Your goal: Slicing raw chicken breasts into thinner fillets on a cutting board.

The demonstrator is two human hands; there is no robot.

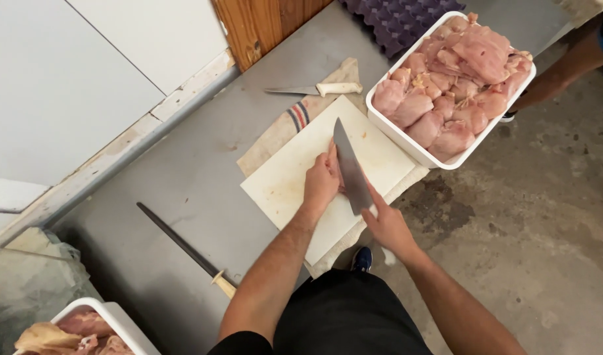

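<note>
We are looking down at a meat-preparation room, the back of a butcher's or a commercial kitchen. A steel worktop [183, 177] is filling the middle of the frame, carrying a white cutting board [295, 177] over a cloth [282, 128]. At the upper right a white tub [407, 141] is brimming with raw poultry pieces [453, 79]; another tub [117, 319] is sitting at the lower left. A boning knife [314, 89] is lying near the top centre, a sharpening steel [183, 246] at the lower left, and bare concrete floor [545, 217] is showing on the right.
</note>
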